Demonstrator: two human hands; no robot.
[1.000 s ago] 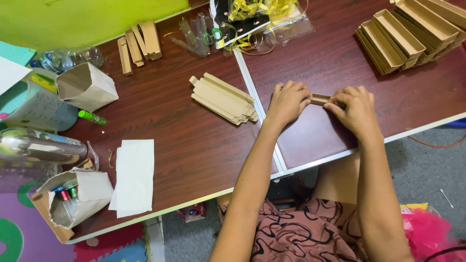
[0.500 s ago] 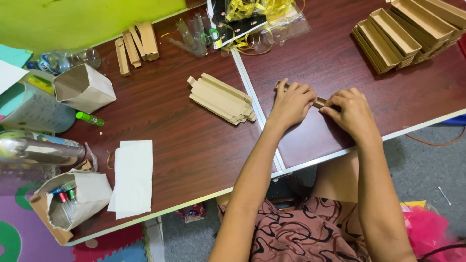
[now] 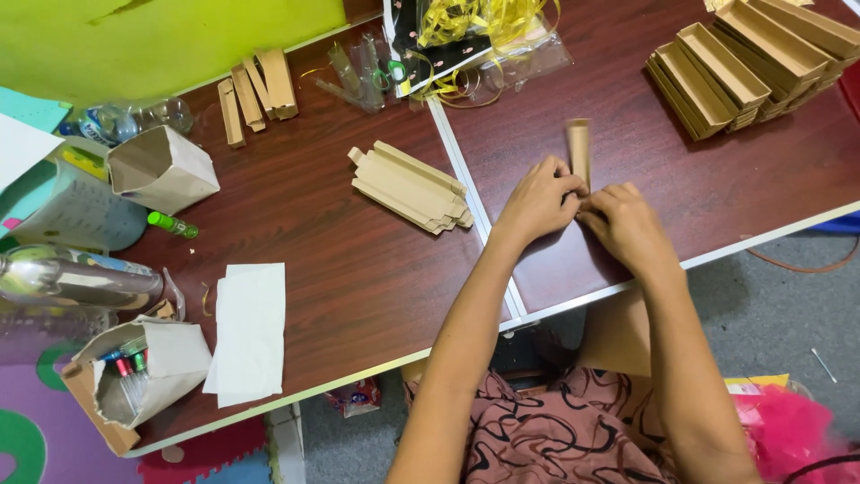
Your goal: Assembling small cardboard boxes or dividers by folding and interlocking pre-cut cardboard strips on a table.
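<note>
Piece in hand: we found a narrow strip of folded brown cardboard (image 3: 580, 148) standing up from between both hands, its top end blurred.
Location: it stood over the dark wood tabletop (image 3: 340, 269), just right of the white seam between the two panels, its lower end hidden under the fingers.
Left hand: the left hand (image 3: 537, 202) was closed narrowly on the strip's lower end, fingers curled over it.
Right hand: the right hand (image 3: 623, 224) was pinched onto the same lower end, touching the left; we could not tell exactly where its fingertips sat.
Handling, in our judgement: the strip looked light, thin and fairly stiff, yet likely to crease or crush under hard pressure; not slippery.
Where to hold, in our judgement: along the long folded edges near the base, with fingertips rather than the whole palm.
Appearance: plain matt kraft brown, long and slim, creased lengthwise, no print that we could see.
Nearby: a stack of flat cardboard blanks (image 3: 410, 186) lay just left of the seam; finished open trays (image 3: 743, 63) were stacked well apart at the far right.
</note>
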